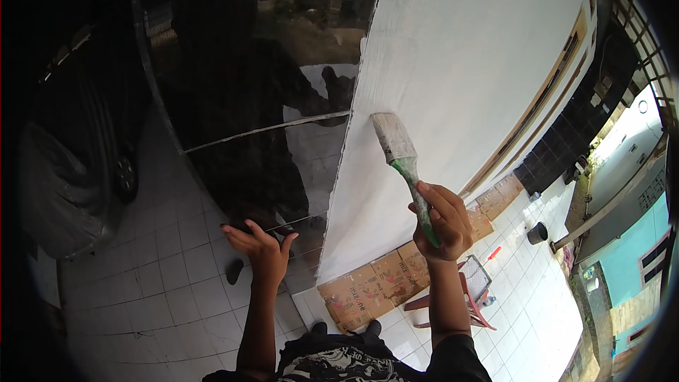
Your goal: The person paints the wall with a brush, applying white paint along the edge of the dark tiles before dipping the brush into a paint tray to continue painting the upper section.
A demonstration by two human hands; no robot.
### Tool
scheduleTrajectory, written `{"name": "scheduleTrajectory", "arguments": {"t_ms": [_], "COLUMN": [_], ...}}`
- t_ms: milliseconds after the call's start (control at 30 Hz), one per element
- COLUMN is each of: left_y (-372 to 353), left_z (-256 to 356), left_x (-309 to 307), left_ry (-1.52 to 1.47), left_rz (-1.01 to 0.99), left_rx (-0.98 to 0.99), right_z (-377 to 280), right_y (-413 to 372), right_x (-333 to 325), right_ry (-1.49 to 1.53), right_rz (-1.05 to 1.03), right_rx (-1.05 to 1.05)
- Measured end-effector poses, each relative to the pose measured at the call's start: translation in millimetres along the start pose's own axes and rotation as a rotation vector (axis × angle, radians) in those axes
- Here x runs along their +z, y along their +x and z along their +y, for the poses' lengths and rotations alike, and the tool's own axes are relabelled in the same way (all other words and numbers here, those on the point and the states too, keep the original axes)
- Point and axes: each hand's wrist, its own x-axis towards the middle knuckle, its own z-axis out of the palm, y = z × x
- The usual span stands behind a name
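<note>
My right hand (444, 225) is wrapped round the green handle of a paintbrush (403, 163). White paint coats the brush's bristles and smears its handle. The bristles overlap the white wall (453, 64), close to its edge with glossy black tiles (233, 92). Fingers apart, my left hand (260, 244) holds nothing and is at the lower part of the black tiled surface. Pale joint lines cross the tiles, and my reflection shows in them.
Flattened cardboard (375, 284) lies along the wall's foot on the white tiled floor (170, 311). A red stool (475, 304) with a paint tray (475, 274) stands at right, near a red-handled tool (494, 252) and a dark bucket (537, 233). At left is a covered car (67, 170).
</note>
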Motion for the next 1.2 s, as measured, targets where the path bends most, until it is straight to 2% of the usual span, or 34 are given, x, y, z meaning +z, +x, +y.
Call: {"name": "scheduleTrajectory", "arguments": {"t_ms": [300,600,700,933,1200], "left_y": [3.5,3.3,4.7,5.3,6.9], "left_z": [-0.6,-1.3,-1.3,-1.4,-0.4], "left_x": [-4.6,-3.1,-2.5,-5.1,-5.3], "left_ry": [0.028,0.018,0.015,0.035,0.03], "left_rz": [-0.039,-0.047,-0.044,-0.022,-0.034], "left_rx": [0.014,0.0,0.012,0.013,0.005], "right_z": [19.6,-9.4,-8.2,15.1,-9.1], "right_y": [47.8,-27.7,-24.2,20.0,-54.8], "right_x": [13.4,2.9,-0.7,12.4,5.6], "right_ry": [-0.009,0.052,0.06,-0.006,0.034], "right_rz": [0.129,-0.032,0.003,0.139,-0.046], "right_rx": [-0.059,0.037,0.05,-0.08,-0.047]}}
